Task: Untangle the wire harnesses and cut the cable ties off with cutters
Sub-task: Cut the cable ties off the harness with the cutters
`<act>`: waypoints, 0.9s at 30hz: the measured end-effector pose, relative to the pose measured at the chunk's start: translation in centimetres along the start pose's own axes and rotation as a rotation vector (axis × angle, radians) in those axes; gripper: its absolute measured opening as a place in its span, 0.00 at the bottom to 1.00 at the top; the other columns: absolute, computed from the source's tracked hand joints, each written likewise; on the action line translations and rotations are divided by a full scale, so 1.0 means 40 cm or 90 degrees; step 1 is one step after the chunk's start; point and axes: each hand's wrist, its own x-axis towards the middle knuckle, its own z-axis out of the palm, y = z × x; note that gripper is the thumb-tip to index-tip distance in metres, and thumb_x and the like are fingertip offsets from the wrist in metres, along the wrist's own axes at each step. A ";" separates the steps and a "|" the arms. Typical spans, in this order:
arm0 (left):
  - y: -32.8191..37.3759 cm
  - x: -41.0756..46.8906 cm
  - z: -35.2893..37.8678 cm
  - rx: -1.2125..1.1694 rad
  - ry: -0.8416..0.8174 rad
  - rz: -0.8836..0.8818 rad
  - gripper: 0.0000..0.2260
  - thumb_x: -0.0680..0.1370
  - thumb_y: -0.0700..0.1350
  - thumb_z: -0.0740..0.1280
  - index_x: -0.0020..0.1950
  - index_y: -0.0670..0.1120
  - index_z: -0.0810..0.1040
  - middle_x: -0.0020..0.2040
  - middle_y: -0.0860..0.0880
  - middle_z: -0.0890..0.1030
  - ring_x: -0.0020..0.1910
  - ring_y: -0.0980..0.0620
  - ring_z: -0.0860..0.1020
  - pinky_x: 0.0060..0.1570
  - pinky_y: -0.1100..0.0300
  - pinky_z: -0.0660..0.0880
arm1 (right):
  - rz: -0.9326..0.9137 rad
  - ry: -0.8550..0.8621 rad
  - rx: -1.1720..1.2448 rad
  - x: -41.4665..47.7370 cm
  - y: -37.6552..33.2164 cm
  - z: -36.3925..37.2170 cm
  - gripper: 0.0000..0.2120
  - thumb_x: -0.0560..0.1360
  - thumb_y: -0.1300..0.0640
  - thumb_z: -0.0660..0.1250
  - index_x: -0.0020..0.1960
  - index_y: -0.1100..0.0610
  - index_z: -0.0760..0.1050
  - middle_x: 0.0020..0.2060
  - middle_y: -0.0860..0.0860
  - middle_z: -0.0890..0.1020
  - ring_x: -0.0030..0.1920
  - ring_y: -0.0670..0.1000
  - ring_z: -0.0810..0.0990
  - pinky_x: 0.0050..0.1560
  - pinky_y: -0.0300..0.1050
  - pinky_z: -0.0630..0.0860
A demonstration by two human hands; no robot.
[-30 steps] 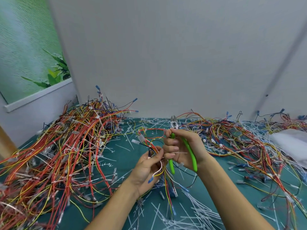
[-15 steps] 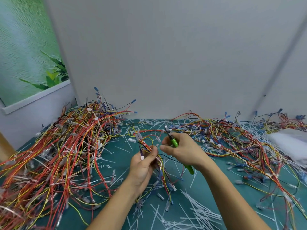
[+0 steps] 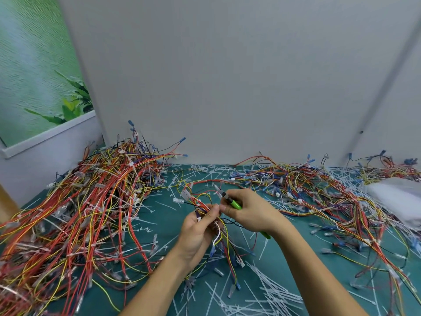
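Wire harness (image 3: 198,200), a small tangled bunch, sits in your left hand (image 3: 197,231), fingers curled round it just above the green worktop (image 3: 162,221). Your right hand (image 3: 250,214) grips the green-handled cutters (image 3: 235,204), their tips near the bunch. A big heap of wires (image 3: 79,213) lies to your left, and cut cable ties (image 3: 268,293) litter the surface below a grey wall (image 3: 227,76).

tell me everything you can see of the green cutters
The cutters have bright green handles, plastic-looking, and a small grey metal head. The right hand grips them, covering most of the handles; one green end sticks out behind the hand. The head points up and left; its blades are too blurred to judge.
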 end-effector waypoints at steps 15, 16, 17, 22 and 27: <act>-0.007 -0.002 0.010 0.009 0.024 0.006 0.06 0.75 0.46 0.70 0.48 0.45 0.76 0.36 0.50 0.73 0.31 0.54 0.71 0.33 0.60 0.69 | 0.034 0.030 0.042 0.002 0.004 0.003 0.09 0.80 0.52 0.70 0.42 0.51 0.79 0.36 0.52 0.78 0.34 0.44 0.70 0.38 0.42 0.68; -0.006 -0.003 0.009 0.015 0.025 0.010 0.06 0.75 0.45 0.70 0.47 0.45 0.77 0.36 0.50 0.74 0.31 0.54 0.72 0.32 0.61 0.69 | 0.040 0.027 0.050 0.002 0.007 -0.003 0.10 0.80 0.51 0.70 0.41 0.51 0.79 0.34 0.50 0.76 0.33 0.43 0.69 0.36 0.41 0.68; -0.005 -0.003 0.007 0.029 0.025 0.014 0.05 0.75 0.46 0.70 0.47 0.45 0.78 0.36 0.49 0.75 0.31 0.53 0.72 0.31 0.61 0.69 | 0.050 0.022 0.060 0.001 0.010 -0.010 0.10 0.81 0.50 0.70 0.42 0.52 0.78 0.33 0.48 0.75 0.32 0.43 0.69 0.36 0.41 0.68; -0.004 -0.007 0.009 0.066 0.034 0.018 0.05 0.74 0.47 0.71 0.47 0.47 0.80 0.33 0.47 0.76 0.30 0.54 0.73 0.31 0.59 0.66 | 0.079 -0.017 0.066 0.001 0.022 -0.034 0.16 0.79 0.46 0.70 0.46 0.59 0.79 0.35 0.52 0.78 0.36 0.49 0.75 0.41 0.46 0.74; 0.001 -0.002 0.004 0.059 0.053 0.043 0.07 0.75 0.45 0.70 0.47 0.41 0.80 0.34 0.45 0.78 0.28 0.53 0.72 0.27 0.63 0.70 | 0.131 0.025 0.064 -0.004 0.044 -0.071 0.15 0.80 0.47 0.69 0.46 0.60 0.79 0.35 0.53 0.78 0.37 0.51 0.74 0.42 0.48 0.74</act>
